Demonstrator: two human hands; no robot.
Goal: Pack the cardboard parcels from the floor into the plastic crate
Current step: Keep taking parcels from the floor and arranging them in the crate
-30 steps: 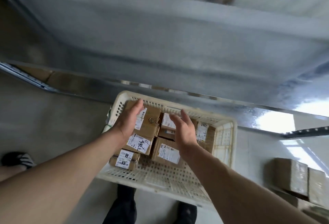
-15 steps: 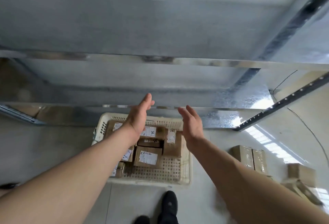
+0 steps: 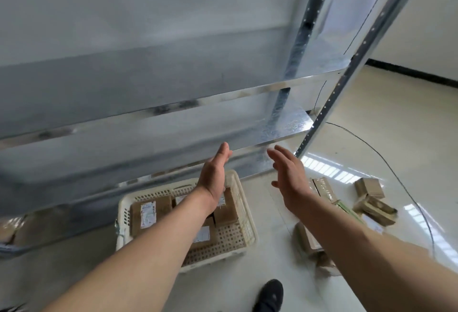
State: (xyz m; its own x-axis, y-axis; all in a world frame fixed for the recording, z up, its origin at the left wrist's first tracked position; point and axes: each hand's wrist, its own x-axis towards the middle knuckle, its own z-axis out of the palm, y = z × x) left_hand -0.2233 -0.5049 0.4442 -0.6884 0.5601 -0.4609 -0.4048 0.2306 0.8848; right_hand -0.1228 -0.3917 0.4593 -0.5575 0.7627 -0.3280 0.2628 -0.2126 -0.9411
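A cream perforated plastic crate point(image 3: 241, 215) stands on the floor under the metal shelving, with several labelled cardboard parcels point(image 3: 151, 214) inside. My left hand point(image 3: 214, 175) hovers above the crate's right side, fingers straight, holding nothing. My right hand point(image 3: 288, 180) is raised beside it, right of the crate, fingers spread and empty. Loose cardboard parcels lie on the floor to the right: one point(image 3: 322, 188) just behind my right wrist, a small pile point(image 3: 371, 200) farther right, and more point(image 3: 307, 240) partly hidden under my right forearm.
Galvanised metal shelves point(image 3: 173, 108) with a perforated upright point(image 3: 347, 83) fill the upper left, overhanging the crate. A thin black cable point(image 3: 386, 163) runs across the glossy tiled floor on the right. My dark shoe point(image 3: 270, 295) stands below the crate.
Both hands have lifted away from the parcels in the crate and swung rightward, still empty. The view has risen and turned right, bringing the parcels on the floor into sight.
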